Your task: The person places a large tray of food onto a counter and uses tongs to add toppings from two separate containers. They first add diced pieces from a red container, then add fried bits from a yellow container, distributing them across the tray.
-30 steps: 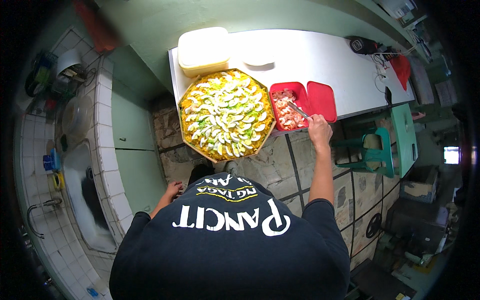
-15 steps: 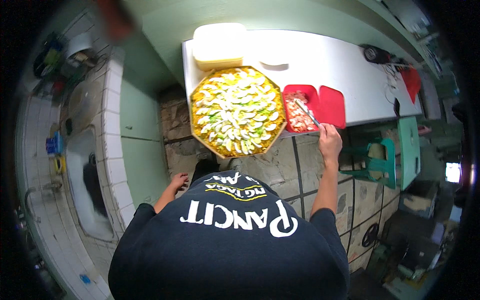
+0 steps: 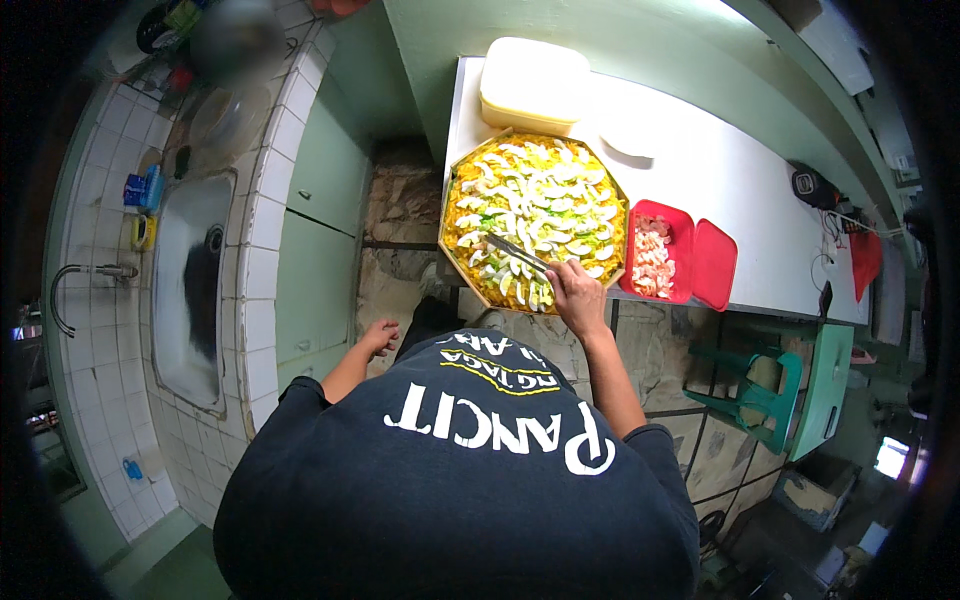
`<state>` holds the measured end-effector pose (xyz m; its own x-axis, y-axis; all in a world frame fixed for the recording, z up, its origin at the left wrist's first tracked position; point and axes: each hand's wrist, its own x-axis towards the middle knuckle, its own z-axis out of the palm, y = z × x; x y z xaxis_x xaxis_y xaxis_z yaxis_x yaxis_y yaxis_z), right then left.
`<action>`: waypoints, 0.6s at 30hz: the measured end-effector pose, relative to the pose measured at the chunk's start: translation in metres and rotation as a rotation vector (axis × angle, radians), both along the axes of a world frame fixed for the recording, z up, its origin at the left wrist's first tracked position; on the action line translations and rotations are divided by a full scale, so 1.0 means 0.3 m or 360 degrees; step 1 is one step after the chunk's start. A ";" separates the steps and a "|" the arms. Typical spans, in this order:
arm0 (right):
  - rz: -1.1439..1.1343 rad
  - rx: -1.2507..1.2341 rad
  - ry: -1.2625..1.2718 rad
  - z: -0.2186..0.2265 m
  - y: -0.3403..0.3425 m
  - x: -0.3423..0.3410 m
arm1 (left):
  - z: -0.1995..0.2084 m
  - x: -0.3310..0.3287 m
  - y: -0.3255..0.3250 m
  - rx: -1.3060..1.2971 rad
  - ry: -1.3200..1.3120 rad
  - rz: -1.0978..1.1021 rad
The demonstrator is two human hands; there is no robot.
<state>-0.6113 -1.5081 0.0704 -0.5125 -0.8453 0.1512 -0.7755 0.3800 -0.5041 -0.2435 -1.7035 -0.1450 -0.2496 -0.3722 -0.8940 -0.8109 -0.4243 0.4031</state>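
Octagonal noodle tray (image 3: 463, 280): sits on white table (image 3: 690, 160) | Right hand (image 3: 578, 293): fingers closed around tongs (image 3: 521, 256), tips over tray, load unclear | Left hand (image 3: 379, 337): loosely curled | Step: apparently garnishing | Next move: calls for precise tip control among egg slices (image 3: 535, 208)

One view: head cam, left unit of a fisheye pair, looking steeply down and slightly forward. Upright, unmirrored. Shirt (image 3: 450, 510) nearest, fills bottom centre; left hand (image 3: 379, 338) and right hand (image 3: 577, 292) mid-frame, table (image 3: 700, 130) beyond. Wide enough for sink (image 3: 180, 370) left, chair (image 3: 785, 395) right. Edges bow, corners black.
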 end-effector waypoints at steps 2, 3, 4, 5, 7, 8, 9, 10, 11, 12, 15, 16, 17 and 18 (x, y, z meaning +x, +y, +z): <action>-0.0013 -0.0021 -0.0005 -0.015 0.009 -0.016 | -0.009 0.030 0.008 -0.0007 0.0002 -0.0022; -0.0025 -0.0071 -0.0035 -0.005 0.015 -0.024 | -0.039 0.059 0.009 -0.0014 0.0028 -0.0003; -0.0094 -0.0095 -0.0116 0.003 0.028 -0.040 | -0.086 0.091 0.005 -0.0019 0.0055 0.0000; -0.0155 -0.0222 -0.0214 0.010 0.049 -0.067 | -0.119 0.110 0.002 -0.0018 0.0089 -0.0008; -0.0320 -0.0462 -0.0393 0.034 0.113 -0.145 | -0.115 0.110 0.002 -0.0034 0.0009 -0.0080; -0.0468 -0.0557 -0.0450 0.041 0.170 -0.202 | -0.100 0.100 -0.002 -0.0044 -0.0026 -0.0133; -0.0621 -0.0597 -0.0428 0.101 0.215 -0.239 | -0.087 0.104 -0.003 -0.0062 -0.0026 -0.0161; -0.0733 -0.0498 -0.0229 0.123 0.282 -0.294 | -0.089 0.107 -0.019 -0.0049 -0.0009 -0.0193; -0.0844 -0.0389 -0.0034 0.143 0.349 -0.350 | -0.097 0.112 -0.035 -0.0036 0.0008 -0.0222; -0.0945 -0.0272 0.0149 0.161 0.396 -0.377 | -0.104 0.111 -0.051 0.0014 0.0034 -0.0224; -0.1021 0.0315 0.0328 0.187 0.486 -0.375 | -0.111 0.078 -0.078 -0.0128 0.0109 -0.0352; -0.1013 0.0384 0.0345 0.190 0.502 -0.363 | -0.115 0.054 -0.081 -0.0086 0.0130 -0.0302; -0.0992 0.0445 0.0352 0.183 0.502 -0.345 | -0.106 0.038 -0.085 -0.0052 0.0142 -0.0240; -0.0967 0.0506 0.0359 0.175 0.500 -0.331 | -0.097 0.022 -0.090 -0.0018 0.0153 -0.0175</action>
<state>-0.7107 -1.3582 0.1231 -0.8912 -0.4418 0.1028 -0.4529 0.8788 -0.1500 -0.2368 -1.7304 -0.1741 -0.3739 -0.3478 -0.8598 -0.8095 -0.3302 0.4855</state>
